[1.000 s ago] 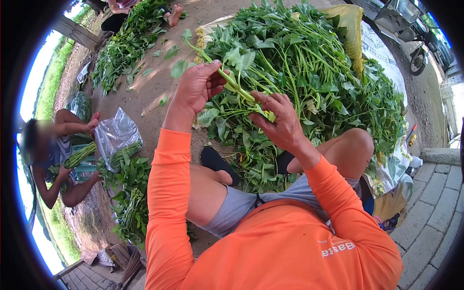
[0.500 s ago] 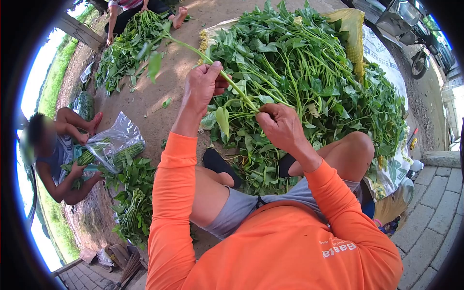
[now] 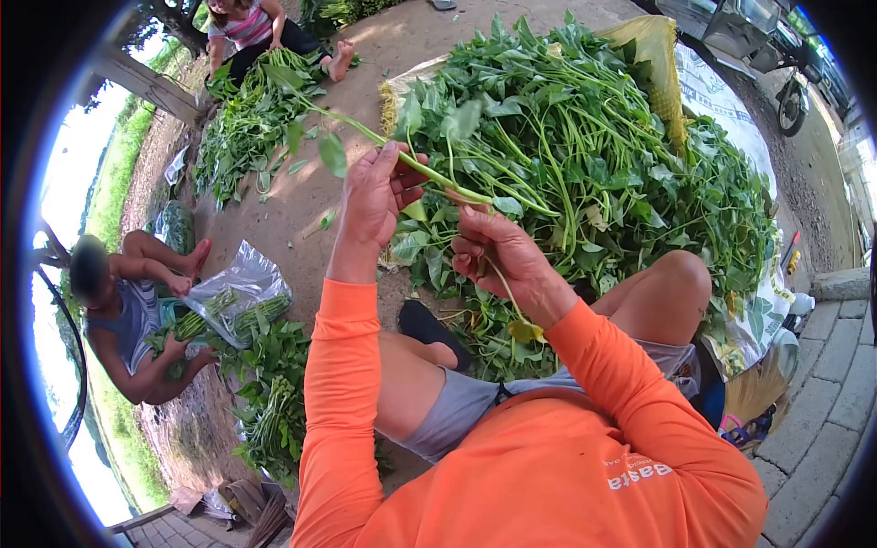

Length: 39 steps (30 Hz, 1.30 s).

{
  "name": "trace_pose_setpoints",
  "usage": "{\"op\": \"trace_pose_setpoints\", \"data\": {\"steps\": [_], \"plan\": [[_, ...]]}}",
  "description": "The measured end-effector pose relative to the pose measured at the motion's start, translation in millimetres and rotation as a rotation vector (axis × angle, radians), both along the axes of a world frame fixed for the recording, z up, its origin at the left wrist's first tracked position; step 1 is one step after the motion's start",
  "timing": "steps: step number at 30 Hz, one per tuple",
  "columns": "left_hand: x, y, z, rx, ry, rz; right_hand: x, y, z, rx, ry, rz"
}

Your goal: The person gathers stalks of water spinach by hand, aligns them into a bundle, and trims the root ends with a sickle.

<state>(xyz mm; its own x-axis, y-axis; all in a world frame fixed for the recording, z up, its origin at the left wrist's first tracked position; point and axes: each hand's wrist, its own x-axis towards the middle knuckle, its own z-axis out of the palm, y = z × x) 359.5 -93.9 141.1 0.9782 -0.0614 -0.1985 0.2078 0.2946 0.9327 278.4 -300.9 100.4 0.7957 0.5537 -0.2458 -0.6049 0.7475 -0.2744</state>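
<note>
My left hand [image 3: 376,199] is closed around a long leafy green stem [image 3: 440,179], pinched between thumb and fingers. The stem's leafy tip points up and left, over the dirt ground. Its lower end passes just above my right hand [image 3: 508,256]. That hand is closed on the stalk of a yellowing leaf [image 3: 525,331], which dangles below the palm toward my forearm. Beyond both hands lies a big heap of leafy green stems [image 3: 585,137], spread on yellow and white sacks [image 3: 726,91]. Loose leaves cover the ground between my feet.
To the left, a seated person [image 3: 137,320] handles bundled greens beside a clear plastic bag [image 3: 251,288]. Another person [image 3: 251,32] sits at the upper left behind a pile of greens [image 3: 242,151]. A motorcycle wheel [image 3: 791,105] and paving blocks [image 3: 813,402] are on the right.
My right hand has come off the stem's lower end, moving left and down with the yellowing leaf. My left hand still grips the stem, and the view has shifted slightly.
</note>
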Motion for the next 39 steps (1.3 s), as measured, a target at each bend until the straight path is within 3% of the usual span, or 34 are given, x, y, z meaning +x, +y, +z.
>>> {"op": "trace_pose_setpoints", "data": {"steps": [4, 7, 8, 12, 15, 18, 19, 21, 22, 25, 26, 27, 28, 29, 33, 35, 39], "plan": [[-2, 2, 2, -0.03, 0.028, 0.016, -1, 6, 2, 0.014, 0.074, -0.089], [-2, 4, 1, -0.001, 0.034, 0.007, -4, -2, -18, 0.115, 0.1, -0.013], [0, 5, -1, 0.008, 0.036, 0.007, -6, -3, -24, 0.015, 0.14, -0.028], [5, 18, -6, 0.011, 0.026, 0.107, -19, -26, -24, -0.404, -0.123, 0.111], [4, 25, 1, 0.004, 0.027, 0.145, -20, -78, -9, -0.863, -0.424, 0.049], [1, 41, 16, 0.0, 0.039, 0.108, 10, -181, 35, -1.376, -0.441, -0.279], [-1, 45, 17, -0.001, 0.035, 0.089, 25, -233, 40, -1.648, -0.403, -0.347], [-8, 43, 17, -0.001, 0.031, 0.054, 39, -306, 55, -2.687, -0.453, -0.35], [-10, 40, 21, 0.004, 0.014, 0.042, 42, -296, 74, -3.003, 0.105, -0.084], [-13, 29, 30, 0.013, -0.003, 0.022, 61, -293, 43, -2.657, -0.286, -0.539], [-12, 28, 29, 0.019, -0.002, 0.009, 65, -260, 29, -2.352, -0.308, -0.491], [-11, 27, 28, 0.027, -0.002, -0.005, 80, -247, -22, -2.051, -0.42, -0.449], [-11, 24, 28, 0.048, 0.005, -0.007, 86, -222, -54, -1.984, -0.41, -0.195], [-10, 21, 28, 0.068, 0.004, -0.007, 96, -206, -86, -2.054, -0.521, 0.098], [-11, 13, 30, 0.106, -0.006, 0.005, 109, -160, -196, -2.204, -0.43, -0.148], [-19, 6, 41, 0.197, 0.009, 0.072, 111, -153, -204, -2.271, -0.378, -0.099], [-27, 13, 33, 0.269, 0.053, 0.117, 123, -156, -176, -2.159, -0.348, 0.042]]}}
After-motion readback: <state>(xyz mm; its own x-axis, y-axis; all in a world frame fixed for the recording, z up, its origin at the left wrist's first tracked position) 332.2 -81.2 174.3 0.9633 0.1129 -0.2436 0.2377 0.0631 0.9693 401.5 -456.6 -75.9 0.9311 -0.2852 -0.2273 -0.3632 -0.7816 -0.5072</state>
